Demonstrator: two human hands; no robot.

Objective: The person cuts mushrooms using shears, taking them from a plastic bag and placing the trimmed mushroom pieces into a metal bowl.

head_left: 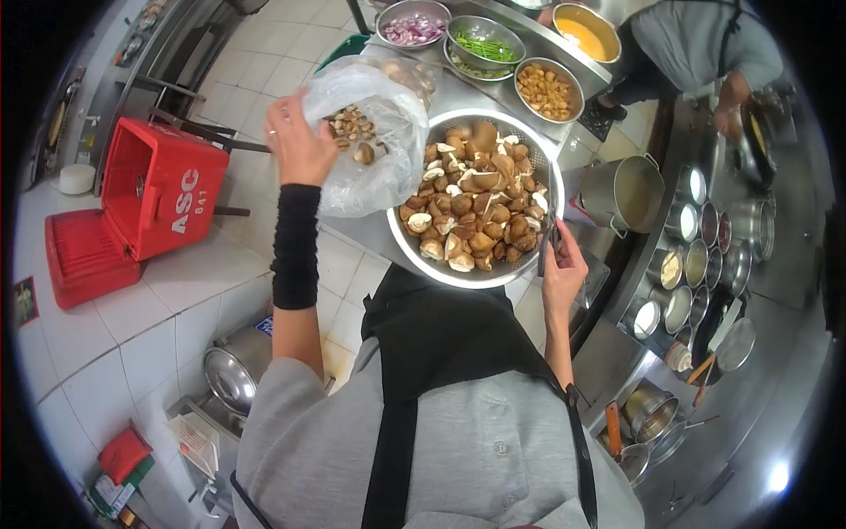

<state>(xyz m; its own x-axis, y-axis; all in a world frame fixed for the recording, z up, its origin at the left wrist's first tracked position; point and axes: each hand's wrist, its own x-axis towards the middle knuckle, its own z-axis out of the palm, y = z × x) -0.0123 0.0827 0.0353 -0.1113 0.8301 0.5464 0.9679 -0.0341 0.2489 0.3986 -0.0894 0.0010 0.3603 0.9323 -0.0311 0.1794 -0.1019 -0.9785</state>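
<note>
A large perforated metal bowl (557,189) stands in front of me, heaped with brown mushrooms (480,203), some cut with white flesh showing. At its left is a clear plastic bag (397,132) whose mouth gapes, with mushroom pieces (355,128) inside. My left hand (301,141), a ring on one finger and a black sleeve at the wrist, has its curled fingers at the bag's left rim. At the bowl's lower right rim, my right hand (564,264) is closed round the dark handle of a knife (547,251); its blade lies along the rim.
Bowls of chopped purple onion (414,30), green vegetables (485,42) and brown cubes (546,93) stand at the back. A red cooler (163,181) lies open at left. A large pot (630,189) stands at right, where another person (696,44) works by the stove counter.
</note>
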